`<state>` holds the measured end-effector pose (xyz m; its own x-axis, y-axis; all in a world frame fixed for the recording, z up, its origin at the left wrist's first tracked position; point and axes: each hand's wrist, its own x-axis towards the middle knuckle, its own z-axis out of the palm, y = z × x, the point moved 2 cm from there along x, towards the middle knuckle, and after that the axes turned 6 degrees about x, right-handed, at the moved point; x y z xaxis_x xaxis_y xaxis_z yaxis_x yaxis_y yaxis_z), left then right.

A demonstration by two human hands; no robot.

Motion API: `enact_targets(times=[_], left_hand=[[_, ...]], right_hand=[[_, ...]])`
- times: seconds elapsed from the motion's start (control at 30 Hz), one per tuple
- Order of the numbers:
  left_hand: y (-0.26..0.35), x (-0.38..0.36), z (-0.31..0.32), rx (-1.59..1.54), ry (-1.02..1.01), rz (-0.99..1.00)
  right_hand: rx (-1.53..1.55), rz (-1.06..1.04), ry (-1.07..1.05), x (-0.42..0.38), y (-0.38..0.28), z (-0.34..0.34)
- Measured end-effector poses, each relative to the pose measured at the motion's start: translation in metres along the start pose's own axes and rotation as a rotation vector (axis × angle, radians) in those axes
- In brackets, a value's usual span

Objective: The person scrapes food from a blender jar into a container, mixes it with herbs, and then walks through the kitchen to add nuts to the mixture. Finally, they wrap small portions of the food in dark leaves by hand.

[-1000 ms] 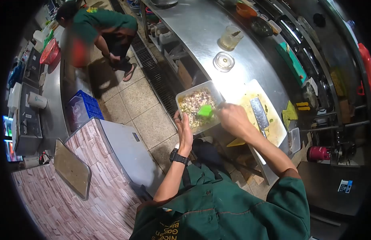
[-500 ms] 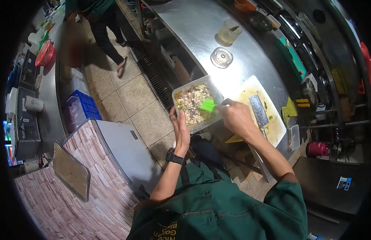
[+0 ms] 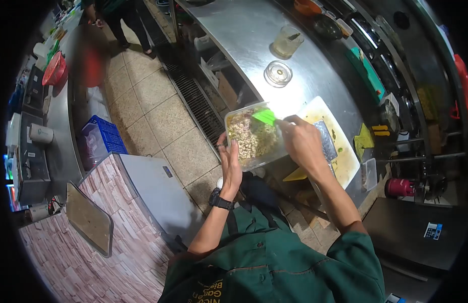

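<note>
A clear plastic container (image 3: 256,165) of chopped, pale and greenish food mix (image 3: 246,143) is tilted at the counter's edge. My left hand (image 3: 231,169) is wrapped round its left side, with some fingers hidden behind the wall. In my right hand (image 3: 302,144) is a spatula with a bright green head (image 3: 264,117); the fingers close round its handle, mostly out of sight. The green head touches the mix near the container's far side. Right of that hand, a wide-bladed knife (image 3: 325,139) lies on a stained white cutting board (image 3: 349,161).
On the steel counter (image 3: 234,30) stand a clear jar (image 3: 287,42) and a round glass lid (image 3: 278,73). A yellow cloth (image 3: 363,141) lies right of the board. Another person (image 3: 124,25) stands in the aisle. A blue crate (image 3: 106,135) is at left.
The spatula head has moved toward the container's far side, and the container has shifted slightly right and tilted differently. The other person has stepped farther away.
</note>
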<state>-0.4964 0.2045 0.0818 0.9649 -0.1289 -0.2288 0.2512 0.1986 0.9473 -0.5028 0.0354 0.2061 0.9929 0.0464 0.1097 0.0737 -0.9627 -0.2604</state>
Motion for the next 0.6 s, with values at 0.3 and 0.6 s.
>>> enact_targets(times=[0.3, 0.6], left_hand=[[-0.017, 0.012, -0.008, 0.011, -0.102, -0.017], [-0.018, 0.011, 0.001, 0.024, -0.059, 0.009]], right_hand=[[-0.112, -0.331, -0.145, -0.008, 0.003, -0.003], [-0.102, -0.244, -0.358, -0.028, -0.009, -0.011]])
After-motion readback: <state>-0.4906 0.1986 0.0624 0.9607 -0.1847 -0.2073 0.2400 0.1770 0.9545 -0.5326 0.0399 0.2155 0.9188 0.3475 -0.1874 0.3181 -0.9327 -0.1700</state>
